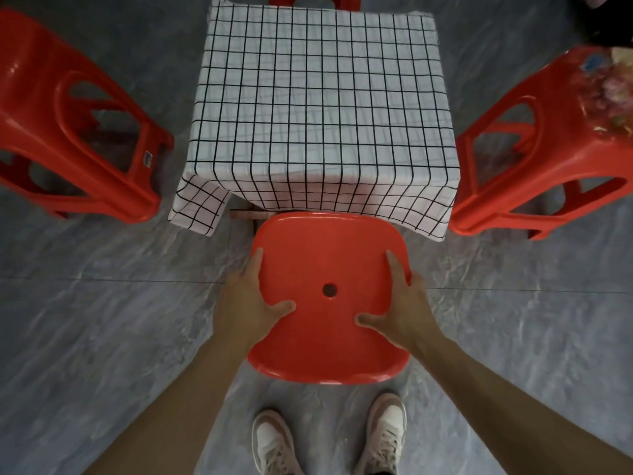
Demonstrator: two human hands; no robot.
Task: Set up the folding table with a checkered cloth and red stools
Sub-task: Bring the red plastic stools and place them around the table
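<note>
Grey stone floor point(102, 303) lies under it all, and the person stands on it looking down. The left hand point(245, 303) holds the left edge of the near stool point(329, 317): the thumb lies on the seat and the fingers go over the side. The right hand point(399, 303) does the same on the right edge. Both hands are spread wide and curl round the rim. The seat has a small hole point(330, 290) in the middle, between the two thumbs.

This stool sits at the near edge of the table, and its far rim is tucked just under the hanging cloth point(318, 108). The checkered cloth covers the whole top and droops lower at the near left corner.

I think the step now is to set this last stool in place. To do it well, keep both hands even so the stool stays straight. Push it slowly, so the rim does not catch the cloth and drag it. Line the hole up with the middle of the table edge.

One stool stands by the left edge point(78, 125), one by the right edge point(534, 159), and one peeks out at the far edge point(315, 1). Some blurry stuff point(613, 94) lies on the right one. Two shoes point(274, 443) show at the bottom.
</note>
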